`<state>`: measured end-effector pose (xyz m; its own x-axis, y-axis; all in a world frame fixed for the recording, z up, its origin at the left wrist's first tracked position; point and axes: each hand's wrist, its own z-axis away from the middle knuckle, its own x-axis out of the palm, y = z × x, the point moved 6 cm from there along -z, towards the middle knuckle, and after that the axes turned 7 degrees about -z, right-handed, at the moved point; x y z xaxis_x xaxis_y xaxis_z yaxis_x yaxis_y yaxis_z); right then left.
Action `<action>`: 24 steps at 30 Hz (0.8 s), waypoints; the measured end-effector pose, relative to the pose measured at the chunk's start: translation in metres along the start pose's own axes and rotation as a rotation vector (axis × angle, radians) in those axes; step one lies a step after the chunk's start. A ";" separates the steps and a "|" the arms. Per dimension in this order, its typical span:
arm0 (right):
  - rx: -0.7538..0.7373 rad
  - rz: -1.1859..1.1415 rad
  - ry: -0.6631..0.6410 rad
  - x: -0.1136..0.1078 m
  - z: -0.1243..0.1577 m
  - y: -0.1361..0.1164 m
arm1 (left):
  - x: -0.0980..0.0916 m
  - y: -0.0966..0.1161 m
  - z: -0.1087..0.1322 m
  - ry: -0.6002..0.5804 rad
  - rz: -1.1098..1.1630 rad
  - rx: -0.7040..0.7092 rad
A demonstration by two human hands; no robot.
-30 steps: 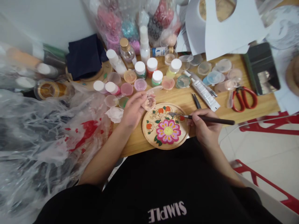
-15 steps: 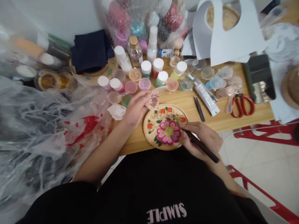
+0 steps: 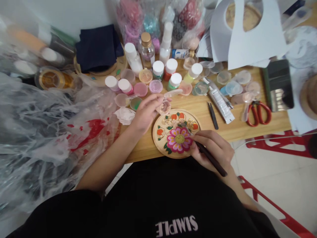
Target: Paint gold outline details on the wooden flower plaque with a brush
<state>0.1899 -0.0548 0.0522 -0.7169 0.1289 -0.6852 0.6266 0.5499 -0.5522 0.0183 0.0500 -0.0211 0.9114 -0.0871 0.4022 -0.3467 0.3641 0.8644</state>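
A round, pale wooden plaque (image 3: pixel 177 133) lies at the near edge of the wood-grained worktop (image 3: pixel 141 147), bearing a raised pink-and-purple flower with a yellow centre, small orange fruits, green leaves and gold outlines. The right hand (image 3: pixel 214 148) grips a slim tool with a dark brown handle (image 3: pixel 211 160) over the plaque's right side, its tip close to the flower's upper right petals; whether the tip touches is too small to tell. The left hand (image 3: pixel 148 110) pinches a small, clear plastic cup of pale pink paint (image 3: pixel 164 108), lid open, at the plaque's far left edge.

A crumpled white tissue (image 3: pixel 124 116) lies left of that hand. Beyond stand lidded and open paint pots, among them a white-capped green jar (image 3: pixel 174 82), with a gold-capped clear bottle (image 3: pixel 148 53) behind. Right of the plaque lie black tweezers (image 3: pixel 213 116), a white squeeze tube (image 3: pixel 221 104), a red-handled cutting tool (image 3: pixel 259 113) and a dark, flat phone-like device (image 3: pixel 279 84). Clear plastic sheeting marked with red (image 3: pixel 54 145) fills the left side.
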 end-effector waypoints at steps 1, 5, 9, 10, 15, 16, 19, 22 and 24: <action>-0.007 0.003 -0.003 0.000 -0.001 0.000 | 0.000 0.000 0.000 0.001 0.001 0.002; -0.006 0.017 -0.013 0.000 -0.002 -0.001 | 0.000 0.000 0.000 0.006 -0.007 -0.005; -0.001 0.008 -0.012 0.000 0.000 -0.002 | 0.000 0.000 0.000 0.004 -0.015 -0.006; 0.000 0.005 -0.012 0.000 0.000 -0.002 | 0.000 0.000 0.001 0.002 -0.016 -0.002; 0.038 0.019 0.022 -0.002 0.002 -0.001 | 0.001 0.000 0.000 -0.012 -0.035 0.003; 0.031 0.019 0.028 -0.003 0.002 -0.001 | 0.001 0.000 0.000 -0.014 -0.031 0.003; 0.017 0.014 0.018 -0.002 0.001 -0.002 | 0.001 0.000 0.000 -0.012 -0.021 -0.001; 0.017 0.011 0.008 0.000 0.001 -0.001 | 0.000 0.000 0.000 0.000 -0.041 -0.009; 0.013 0.010 0.013 0.001 0.002 0.000 | 0.000 0.000 0.000 0.007 -0.056 -0.013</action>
<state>0.1896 -0.0561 0.0508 -0.7146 0.1449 -0.6844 0.6374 0.5380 -0.5516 0.0180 0.0501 -0.0211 0.9307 -0.1013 0.3514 -0.2925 0.3705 0.8816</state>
